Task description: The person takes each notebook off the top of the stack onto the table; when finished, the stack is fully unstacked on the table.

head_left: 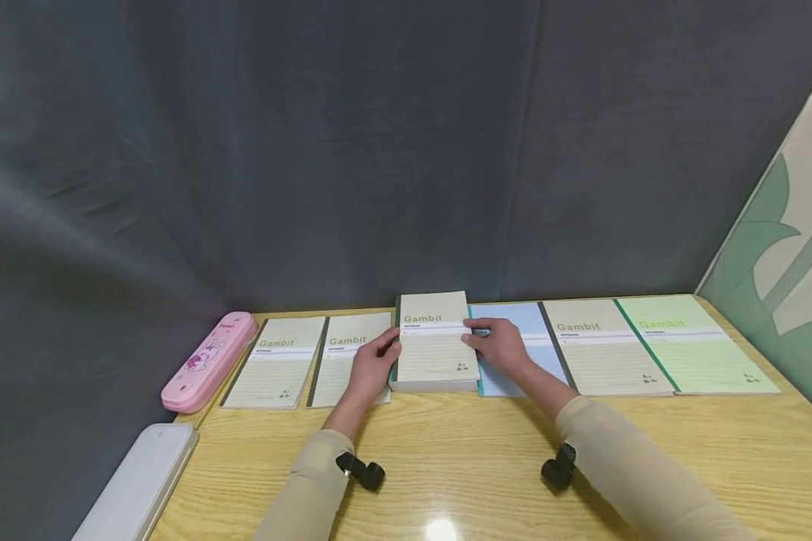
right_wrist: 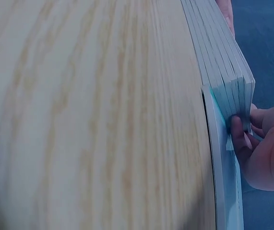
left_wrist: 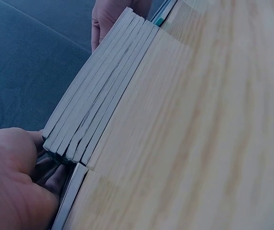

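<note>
A stack of several notebooks (head_left: 434, 353), topped by a cream Gambit cover, rises at the middle of the row. At its left edge my left hand (head_left: 372, 361) grips the side, thumb close to the cover. My right hand (head_left: 501, 346) holds the opposite edge, thumb and a finger over the cover's rim. From the left wrist view, the grey page edges of the stack (left_wrist: 101, 86) lie one above another beside my left hand (left_wrist: 12, 177). The right wrist view has my right hand (right_wrist: 266, 143) with fingers curled at the stack's corner (right_wrist: 228, 81).
Two cream notebooks (head_left: 274, 368) (head_left: 352, 346) lie left of the stack. On the right are a blue notebook (head_left: 507, 383), a cream one (head_left: 598, 357) and a green one (head_left: 697, 349). A pink pencil case (head_left: 210, 361) and a white case (head_left: 138, 481) line the left edge of the wooden table (head_left: 460, 458).
</note>
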The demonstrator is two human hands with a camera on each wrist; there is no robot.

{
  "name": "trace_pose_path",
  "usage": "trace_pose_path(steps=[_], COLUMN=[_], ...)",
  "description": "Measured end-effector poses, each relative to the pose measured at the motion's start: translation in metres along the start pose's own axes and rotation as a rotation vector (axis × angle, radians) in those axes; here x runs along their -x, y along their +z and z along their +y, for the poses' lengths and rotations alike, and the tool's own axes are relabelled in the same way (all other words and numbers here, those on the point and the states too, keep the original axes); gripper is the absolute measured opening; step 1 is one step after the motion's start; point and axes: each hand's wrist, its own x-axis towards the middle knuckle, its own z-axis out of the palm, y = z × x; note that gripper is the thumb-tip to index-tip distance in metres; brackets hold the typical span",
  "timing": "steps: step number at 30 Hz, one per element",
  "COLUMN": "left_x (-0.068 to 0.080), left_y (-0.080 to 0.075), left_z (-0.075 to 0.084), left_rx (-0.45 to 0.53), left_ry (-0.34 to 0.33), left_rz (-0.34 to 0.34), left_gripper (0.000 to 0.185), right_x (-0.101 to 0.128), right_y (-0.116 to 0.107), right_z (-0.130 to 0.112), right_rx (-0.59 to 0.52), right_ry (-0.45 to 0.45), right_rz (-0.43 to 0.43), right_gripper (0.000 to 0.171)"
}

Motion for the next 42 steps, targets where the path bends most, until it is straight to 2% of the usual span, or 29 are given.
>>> trace_pose_path(steps=[8, 17, 25, 42], left_x=[0.0, -0.001, 0.0, 0.001], left_y=[0.001, 0.001, 0.001, 0.0], left_z=[-0.002, -0.003, 0.001, 0.0], left_rx=[0.024, -0.002, 0.002, -0.012], left_ry=[0.007, 0.015, -0.002, -0.004], left_rz=[-0.005, -0.008, -0.021, -0.026], left_gripper=[0.039, 0.037, 0.038, 0.039], right_x=[-0.001, 0.0, 0.005, 0.019], right_y=[-0.004, -0.011, -0.019, -0.032], right_z=[0.001, 0.01, 0.014, 0.032], right_rx=[-0.001, -0.245, -0.318, -0.326], right_ry=[0.021, 0.141, 0.183, 0.231], right_rz=[-0.004, -0.066, -0.082, -0.039], right_gripper=[0.038, 0.039, 0.035, 0.038])
